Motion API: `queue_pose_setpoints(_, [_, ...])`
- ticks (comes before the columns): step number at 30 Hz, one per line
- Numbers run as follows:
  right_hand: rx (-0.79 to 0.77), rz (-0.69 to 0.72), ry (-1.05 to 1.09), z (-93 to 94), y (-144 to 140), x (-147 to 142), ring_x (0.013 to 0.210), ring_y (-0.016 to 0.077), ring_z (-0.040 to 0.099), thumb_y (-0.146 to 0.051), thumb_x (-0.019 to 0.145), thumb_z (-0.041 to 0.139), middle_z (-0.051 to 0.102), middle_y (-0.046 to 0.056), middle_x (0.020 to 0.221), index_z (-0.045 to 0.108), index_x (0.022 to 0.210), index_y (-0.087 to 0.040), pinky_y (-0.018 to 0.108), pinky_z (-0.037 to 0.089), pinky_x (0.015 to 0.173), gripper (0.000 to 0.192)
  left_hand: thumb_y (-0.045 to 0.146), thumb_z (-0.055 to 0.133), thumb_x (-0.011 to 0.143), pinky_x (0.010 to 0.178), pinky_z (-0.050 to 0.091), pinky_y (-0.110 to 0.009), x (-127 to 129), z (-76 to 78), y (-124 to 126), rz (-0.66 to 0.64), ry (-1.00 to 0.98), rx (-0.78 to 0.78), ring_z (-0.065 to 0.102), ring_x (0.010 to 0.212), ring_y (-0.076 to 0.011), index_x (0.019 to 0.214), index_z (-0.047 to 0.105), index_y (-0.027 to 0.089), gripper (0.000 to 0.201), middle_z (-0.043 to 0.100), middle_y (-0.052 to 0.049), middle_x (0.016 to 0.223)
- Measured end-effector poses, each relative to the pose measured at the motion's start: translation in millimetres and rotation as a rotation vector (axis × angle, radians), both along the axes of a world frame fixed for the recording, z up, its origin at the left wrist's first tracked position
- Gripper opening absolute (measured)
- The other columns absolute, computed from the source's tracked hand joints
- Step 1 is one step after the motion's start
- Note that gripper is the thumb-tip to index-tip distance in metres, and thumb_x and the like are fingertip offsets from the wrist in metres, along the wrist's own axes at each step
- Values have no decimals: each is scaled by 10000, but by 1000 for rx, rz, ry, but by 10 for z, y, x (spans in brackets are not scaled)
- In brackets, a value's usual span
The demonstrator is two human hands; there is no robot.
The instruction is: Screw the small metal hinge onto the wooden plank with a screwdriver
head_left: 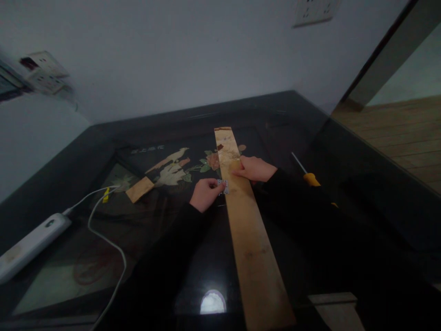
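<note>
A long wooden plank [253, 243] lies lengthwise on a dark glass-topped table [86, 151]. My left hand [205, 194] pinches a small silver metal piece [223, 186] against the plank's left edge. My right hand [255, 168] rests flat on top of the plank just beyond it, fingers pressing down on the wood. Both arms wear black sleeves.
A yellow-handled screwdriver [308, 174] lies right of the plank. A small wooden block [139, 189] sits to the left. A white power strip [29, 246] with a white cable [103, 239] lies at the left. Wall sockets [315, 10] are above; wooden floor shows right.
</note>
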State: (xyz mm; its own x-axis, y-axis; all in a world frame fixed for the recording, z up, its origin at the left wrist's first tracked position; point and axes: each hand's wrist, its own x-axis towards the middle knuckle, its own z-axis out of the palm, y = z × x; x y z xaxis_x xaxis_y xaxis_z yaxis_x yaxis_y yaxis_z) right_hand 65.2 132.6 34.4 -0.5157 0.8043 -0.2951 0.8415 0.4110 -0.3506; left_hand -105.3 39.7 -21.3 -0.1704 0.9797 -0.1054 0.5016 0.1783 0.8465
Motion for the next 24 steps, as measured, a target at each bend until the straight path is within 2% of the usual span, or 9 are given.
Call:
queue_pose_setpoints(6, [0,2,-21,34,-14,-1,542,146,649,-516,882,514,721,108,945,582,1080,-135,262,449,577,435,499,617,705,522,309,-241,-4,31,0,-17,-5,-20,475,547,-128,662,697,123,387,617,-12,576])
queue_pose_setpoints(13, [-61,16,8,57,-1,17,443,94,588,-463,892,521,716,63,814,607,986,-133,235,447,537,354,477,625,699,522,312,-248,-16,1,-7,1,-50,-3,472,539,-133,657,684,139,345,602,-11,566])
queue_pose_setpoints(19, [-58,17,11,45,-11,5,437,98,581,-453,894,519,708,60,788,617,994,-133,237,429,515,349,482,621,689,516,286,-242,-18,6,-13,13,-48,17,426,515,-116,545,592,164,350,531,14,518])
queue_pose_setpoints(24, [-38,25,11,29,7,9,472,111,586,-444,881,525,701,71,817,627,969,-138,252,428,530,335,477,615,697,512,274,-243,-22,26,-15,1,-38,19,417,503,-113,562,599,163,342,520,20,507])
